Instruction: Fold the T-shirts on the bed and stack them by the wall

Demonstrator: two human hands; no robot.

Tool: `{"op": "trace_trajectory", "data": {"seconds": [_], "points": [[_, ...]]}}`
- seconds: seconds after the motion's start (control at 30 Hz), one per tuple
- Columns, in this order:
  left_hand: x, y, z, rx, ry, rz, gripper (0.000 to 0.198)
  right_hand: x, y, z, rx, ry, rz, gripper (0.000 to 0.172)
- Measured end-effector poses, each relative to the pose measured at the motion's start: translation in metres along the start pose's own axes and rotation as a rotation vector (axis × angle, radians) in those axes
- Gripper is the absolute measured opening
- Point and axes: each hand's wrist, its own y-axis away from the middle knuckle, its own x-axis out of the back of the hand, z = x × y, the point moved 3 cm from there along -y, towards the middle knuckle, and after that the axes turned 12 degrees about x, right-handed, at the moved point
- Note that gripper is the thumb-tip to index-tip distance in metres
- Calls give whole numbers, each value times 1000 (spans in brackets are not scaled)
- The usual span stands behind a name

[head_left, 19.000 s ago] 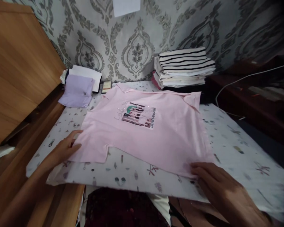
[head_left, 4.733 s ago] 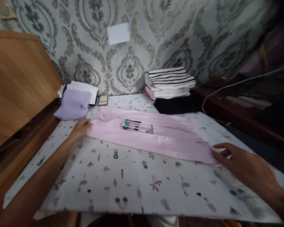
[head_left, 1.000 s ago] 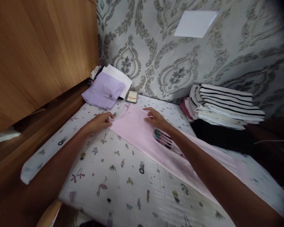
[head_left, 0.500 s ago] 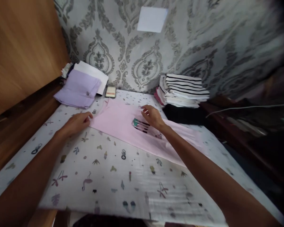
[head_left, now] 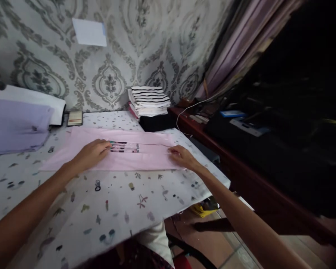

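Note:
A pink T-shirt (head_left: 145, 158) lies folded into a long narrow strip on the patterned sheet (head_left: 123, 201), its printed picture facing up near the middle. My left hand (head_left: 91, 152) rests flat on the strip just left of the print, fingers stretched out. My right hand (head_left: 182, 156) lies on the strip's right end, fingers curled over the cloth edge; whether it grips the edge I cannot make out.
A folded lilac garment (head_left: 16, 125) on a white one sits at the back left. A striped stack of clothes (head_left: 149, 101) on a black pile stands against the wallpapered wall. A dark wooden ledge (head_left: 240, 164) with a white cable runs along the right. The floor shows below.
The view swung to the right. My right hand slid from the print area to the strip's right end. My left hand moved from the left end toward the print.

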Motion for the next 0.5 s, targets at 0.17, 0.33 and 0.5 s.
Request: {"op": "trace_trajectory", "data": {"seconds": [0.17, 0.33, 0.5], "points": [[-32, -25, 17, -59, -35, -23, 31, 5, -3, 5, -41, -33, 14, 8], [-38, -26, 15, -73, -30, -30, 25, 20, -4, 6, -1, -191, 49, 19], [-37, -25, 15, -9, -25, 22, 25, 17, -9, 14, -51, -195, 150, 14]]}}
